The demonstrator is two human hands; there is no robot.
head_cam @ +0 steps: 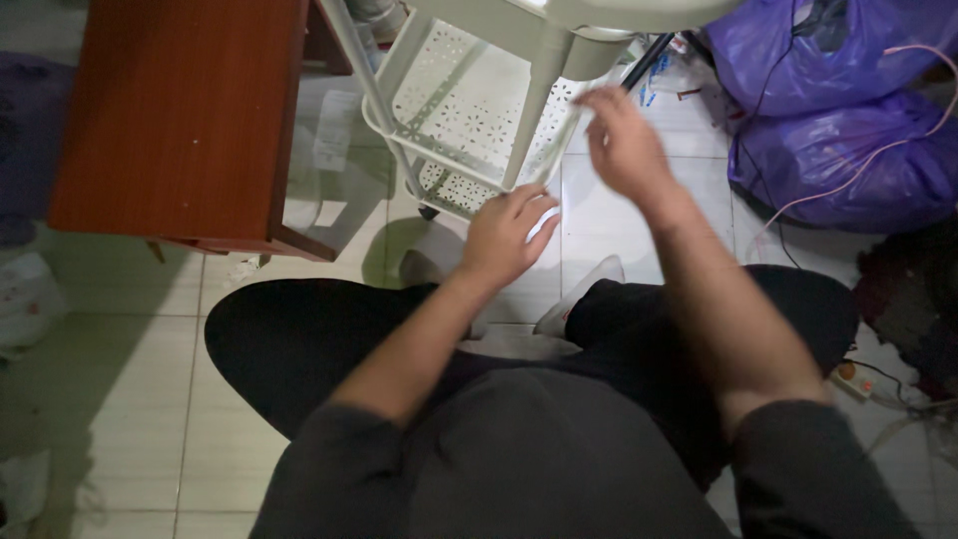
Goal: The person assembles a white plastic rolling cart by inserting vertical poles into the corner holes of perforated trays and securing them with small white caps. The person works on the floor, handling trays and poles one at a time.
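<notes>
brown wooden cabinet [180, 120]; purple plastic bags [828, 100]; power strip [853, 379]

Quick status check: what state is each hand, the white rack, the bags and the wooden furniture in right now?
left hand: fingers curled, at the lower rim of the rack; grip unclear.
right hand: raised beside the rack's upper part, blurred, open or shut unclear.
white perforated rack: upright on the tiled floor, shelves look bare.
purple bags: full, slumped on the floor, pink cable across them.
wooden furniture: standing, top bare.
</notes>
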